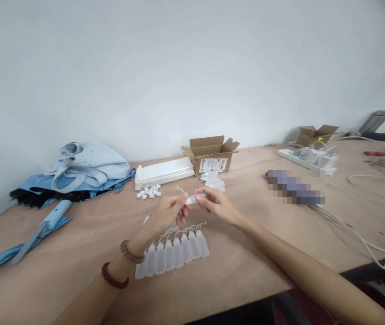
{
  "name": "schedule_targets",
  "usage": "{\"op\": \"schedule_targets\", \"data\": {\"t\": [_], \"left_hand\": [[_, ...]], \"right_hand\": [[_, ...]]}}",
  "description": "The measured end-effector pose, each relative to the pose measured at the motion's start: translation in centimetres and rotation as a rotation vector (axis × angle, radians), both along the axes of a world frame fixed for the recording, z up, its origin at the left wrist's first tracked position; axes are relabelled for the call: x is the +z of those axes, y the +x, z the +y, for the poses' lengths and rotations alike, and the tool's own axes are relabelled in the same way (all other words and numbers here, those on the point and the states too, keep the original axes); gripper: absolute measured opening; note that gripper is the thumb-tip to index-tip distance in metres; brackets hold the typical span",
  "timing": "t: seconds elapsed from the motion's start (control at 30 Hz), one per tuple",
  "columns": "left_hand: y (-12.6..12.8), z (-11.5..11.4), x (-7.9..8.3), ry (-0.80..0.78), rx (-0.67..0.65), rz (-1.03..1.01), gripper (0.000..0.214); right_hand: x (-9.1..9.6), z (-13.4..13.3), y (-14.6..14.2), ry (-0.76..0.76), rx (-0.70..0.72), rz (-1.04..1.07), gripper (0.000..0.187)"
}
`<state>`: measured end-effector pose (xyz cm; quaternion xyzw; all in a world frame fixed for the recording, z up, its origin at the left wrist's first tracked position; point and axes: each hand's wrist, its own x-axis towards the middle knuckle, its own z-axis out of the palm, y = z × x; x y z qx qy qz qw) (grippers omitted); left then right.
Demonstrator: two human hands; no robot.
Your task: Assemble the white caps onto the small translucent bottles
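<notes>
Above the table, both hands meet on a small translucent plastic squeeze bottle, held nearly level. My right hand grips its body from the right between thumb and fingers. The fingers of my left hand are pinched at the neck end, where a thin whitish cord sticks up; the cap there is mostly hidden. Below the hands lies a row of several similar bottles, their thin cords pointing away from me. More such bottles are piled in front of an open cardboard box.
Small white caps lie beside a stack of white packets. A light-blue bag and a folded umbrella are at left. To the right are a blurred-out object, a power strip and loose white cables.
</notes>
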<state>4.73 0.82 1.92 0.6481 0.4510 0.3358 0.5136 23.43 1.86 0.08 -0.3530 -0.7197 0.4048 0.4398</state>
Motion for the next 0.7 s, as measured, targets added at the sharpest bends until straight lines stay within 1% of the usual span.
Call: {"op": "schedule_targets", "data": {"t": [0.07, 0.17, 0.23, 0.3, 0.37, 0.47, 0.53, 0.6, 0.63, 0.7], "left_hand": [[-0.4, 0.0, -0.3, -0.089, 0.05, -0.097, 0.055], [-1.0, -0.3, -0.5, -0.166, 0.046, -0.199, 0.059], [-1.2, -0.6, -0.5, -0.158, 0.022, -0.225, 0.056], [-1.2, -0.6, -0.7, -0.108, 0.021, -0.205, 0.049], [-1.2, -0.5, -1.0, -0.065, 0.028, -0.173, 0.041], [-1.2, -0.3, -1.6, -0.04, 0.027, -0.161, 0.034], [-1.2, -0.3, -1.8, -0.008, 0.036, -0.16, 0.032], [-1.2, -0.6, -1.8, 0.049, 0.056, -0.134, 0.028], [-1.2, -0.7, -1.7, 0.08, 0.066, -0.109, 0.026], [-1.2, -1.0, -1.7, 0.14, 0.079, -0.051, 0.023]], "right_hand": [[-0.2, 0.2, 0.1, 0.031, -0.032, -0.045, 0.031], [-0.5, 0.2, -0.1, 0.144, -0.096, -0.099, 0.026], [-0.7, 0.0, -0.1, 0.201, -0.112, -0.117, 0.025], [-0.8, -0.1, -0.2, 0.24, -0.113, -0.136, 0.024], [-0.8, -0.3, -0.2, 0.277, -0.109, -0.157, 0.023], [-0.7, -0.6, -0.3, 0.304, -0.106, -0.186, 0.022], [-0.8, -0.9, -0.5, 0.289, -0.114, -0.187, 0.022], [-1.0, -1.0, -0.7, 0.219, -0.116, -0.142, 0.025], [-1.1, -1.1, -0.8, 0.155, -0.108, -0.098, 0.027], [-1.4, -1.0, -1.0, -0.022, -0.062, 0.011, 0.034]]}}
